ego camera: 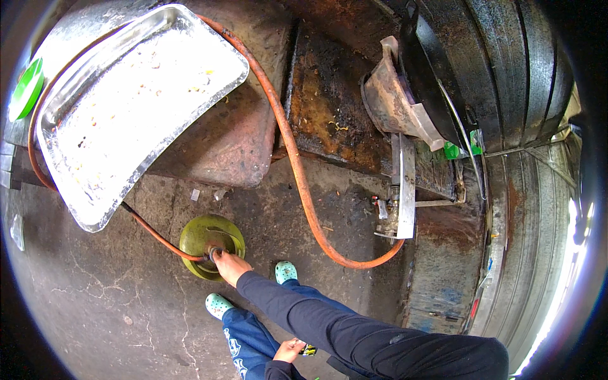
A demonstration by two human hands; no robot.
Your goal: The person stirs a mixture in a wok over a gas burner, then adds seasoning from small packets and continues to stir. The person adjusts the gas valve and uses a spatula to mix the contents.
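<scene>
My right hand (231, 267) reaches down to the top of a green gas cylinder (192, 237) standing on the floor. Its fingers are closed around the regulator (214, 252), which they partly hide. A thin orange hose (156, 235) runs from that regulator up beneath a metal tray. Close to my body, my left hand (286, 351) holds a small black and yellow packet (308, 350), mostly covered by the fingers and the right sleeve. A thicker orange hose (300, 175) loops down from behind the tray to a burner valve (392, 213) on the right.
The shallow metal tray (137, 114) with food scraps overhangs the floor at upper left, beside a green bowl (29, 90). A burner shroud (392, 102) and a large black wok (430, 80) stand against the corrugated metal wall (513, 71). The concrete floor (109, 304) is cracked.
</scene>
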